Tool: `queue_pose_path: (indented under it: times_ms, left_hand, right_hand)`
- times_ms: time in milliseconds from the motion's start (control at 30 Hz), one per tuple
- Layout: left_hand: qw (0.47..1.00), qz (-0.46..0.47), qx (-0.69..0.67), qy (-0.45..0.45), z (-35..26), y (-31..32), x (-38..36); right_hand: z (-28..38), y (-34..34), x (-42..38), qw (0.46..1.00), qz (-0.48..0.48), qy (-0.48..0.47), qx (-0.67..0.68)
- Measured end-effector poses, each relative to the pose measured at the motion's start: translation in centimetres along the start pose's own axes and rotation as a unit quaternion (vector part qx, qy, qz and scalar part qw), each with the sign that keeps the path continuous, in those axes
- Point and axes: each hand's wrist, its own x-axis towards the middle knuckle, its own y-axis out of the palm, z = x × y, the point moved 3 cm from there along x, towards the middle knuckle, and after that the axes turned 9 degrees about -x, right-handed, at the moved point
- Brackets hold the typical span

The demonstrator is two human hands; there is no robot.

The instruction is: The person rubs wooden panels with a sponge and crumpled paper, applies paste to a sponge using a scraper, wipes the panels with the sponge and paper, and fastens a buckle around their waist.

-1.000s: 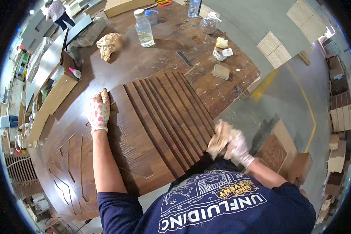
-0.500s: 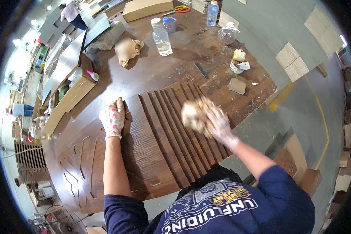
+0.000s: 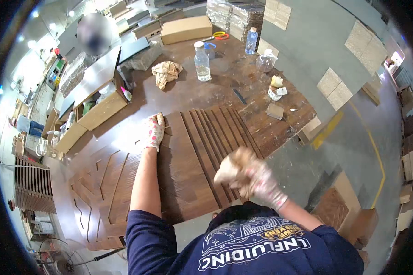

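Observation:
My left hand (image 3: 154,131), in a white glove with red floral print, lies on the dark brown wooden panel (image 3: 174,167), left of its raised parallel slats (image 3: 218,137). Its fingers point away from me and lie close together on the surface. My right hand (image 3: 260,183), gloved too and slightly blurred, is closed on a crumpled tan cloth (image 3: 236,167) over the near right end of the slats. Thin angled grooves (image 3: 117,183) mark the panel's left part.
Beyond the panel are a crumpled brown paper (image 3: 166,73), a clear bottle (image 3: 202,64), scissors (image 3: 220,35), a black strip (image 3: 239,96), a cup (image 3: 275,93) and a small square block (image 3: 275,111). An open cardboard box (image 3: 101,110) stands left; a blurred person (image 3: 94,34) is behind.
My right hand has moved with the cloth toward me, down the slats to their near end. My left hand stays on the panel. The camera view has shifted.

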Motion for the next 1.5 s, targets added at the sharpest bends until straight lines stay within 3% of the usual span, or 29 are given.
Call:
queue_pose_path:
  times_ms: [33,67,100,167,233,300,333,400,467,533,600,667,700,733,800,867,933,1000,1067,1133,1200,1233,1300,1333,1400,1467,1500]
  left_hand:
    - [0.997,0.073,0.005,-0.036,-1.4,-0.9,-0.1]
    - [0.996,0.083,0.005,-0.032,-1.2,-0.8,0.0]
    - [0.999,0.025,0.018,0.037,-1.0,-0.6,0.0]
    - [0.988,-0.048,0.053,0.133,-0.9,-0.8,-0.4]
    - [0.989,-0.012,0.094,0.113,-2.4,-2.0,-1.0]
    - [0.988,-0.010,0.113,0.102,-2.9,-2.2,-0.8]
    - [0.989,-0.011,0.104,0.104,-2.4,-1.7,-0.5]
    - [0.991,-0.014,0.085,0.101,-1.1,-0.7,-0.1]
    - [0.992,-0.009,0.087,0.088,-2.5,-1.7,-0.8]
    - [0.995,0.005,0.076,0.069,-3.6,-2.4,-1.2]
    - [0.996,0.025,0.072,0.034,-3.8,-2.6,-1.0]
    - [0.996,0.054,0.073,0.006,-4.9,-3.3,-1.3]
    - [0.995,0.001,0.088,0.048,-5.2,-3.4,-1.5]
    - [0.995,0.006,0.090,0.047,-5.2,-3.5,-1.4]
    - [0.995,0.020,0.091,0.044,-5.4,-3.7,-1.4]
    - [0.992,0.044,0.113,0.024,-5.4,-3.6,-1.2]
    - [0.992,0.048,0.110,0.032,-5.8,-3.9,-1.2]
    - [0.993,0.028,0.109,0.035,-5.3,-3.5,-1.3]
    - [0.994,0.039,0.097,0.035,-5.9,-3.8,-1.2]
    - [0.995,0.035,0.089,0.023,-5.3,-3.5,-1.2]
    - [0.999,0.049,0.011,0.015,-5.5,-3.8,-1.1]
    - [0.994,0.052,-0.099,0.019,-3.2,-3.1,-0.8]
    - [0.962,0.046,-0.268,0.024,-1.0,-5.1,-0.1]
    - [0.973,0.008,-0.222,0.058,-0.5,-8.5,0.1]
    - [0.979,-0.112,-0.156,-0.062,3.5,-16.3,-2.1]
    - [0.942,-0.130,-0.290,-0.106,4.7,-23.9,-5.2]
    - [0.946,-0.135,-0.279,-0.099,10.3,-27.4,-6.3]
  right_hand:
    - [0.1,1.5,-1.5,0.998,0.014,-0.047,-0.044]
    - [0.0,1.3,-3.4,0.966,-0.034,-0.160,-0.202]
    - [-0.7,0.3,-3.8,0.955,0.014,-0.127,-0.266]
    - [-2.6,-1.9,-3.2,0.981,-0.012,-0.041,-0.187]
    - [-4.2,-3.9,-2.4,0.989,-0.073,0.025,-0.122]
    - [-1.3,-5.9,0.9,0.944,-0.143,-0.099,-0.280]
    - [2.0,-5.8,2.6,0.946,-0.161,-0.105,-0.261]
    - [4.8,-3.5,5.8,0.940,-0.111,-0.152,-0.284]
    - [2.7,1.7,7.3,0.944,-0.038,-0.093,-0.315]
    - [-1.4,5.8,10.0,0.967,-0.001,-0.073,-0.245]
    - [-0.9,6.8,14.8,0.960,-0.038,-0.083,-0.264]
    - [-0.9,7.6,19.7,0.952,0.003,-0.101,-0.288]
    - [-1.8,8.9,22.7,0.956,-0.020,-0.103,-0.273]
    - [-2.7,10.3,25.4,0.960,-0.039,-0.104,-0.258]
    - [-0.9,9.1,30.6,0.951,0.114,-0.011,-0.288]
    - [-3.3,8.9,32.0,0.974,-0.011,-0.008,-0.226]
    - [-3.5,4.8,29.4,0.968,-0.161,-0.122,-0.149]
    - [-6.0,1.6,27.0,0.978,-0.134,-0.132,-0.093]
    - [-8.0,-0.8,24.9,0.984,-0.021,-0.026,-0.178]
    - [-10.8,-1.1,22.5,0.937,0.050,0.037,-0.343]
    - [-7.8,-2.4,20.9,0.875,0.025,-0.040,-0.482]
    - [-7.2,-3.1,19.5,0.899,-0.067,-0.085,-0.425]
    - [-4.7,-3.6,17.1,0.972,-0.053,-0.077,-0.215]
    - [-4.1,-3.4,15.7,0.992,-0.030,-0.051,-0.110]
    - [-6.0,-1.3,13.2,0.994,0.086,0.071,-0.005]
    - [-7.4,0.1,11.0,0.988,0.065,0.123,-0.068]
    - [-8.7,1.0,10.4,0.976,0.074,0.204,-0.004]
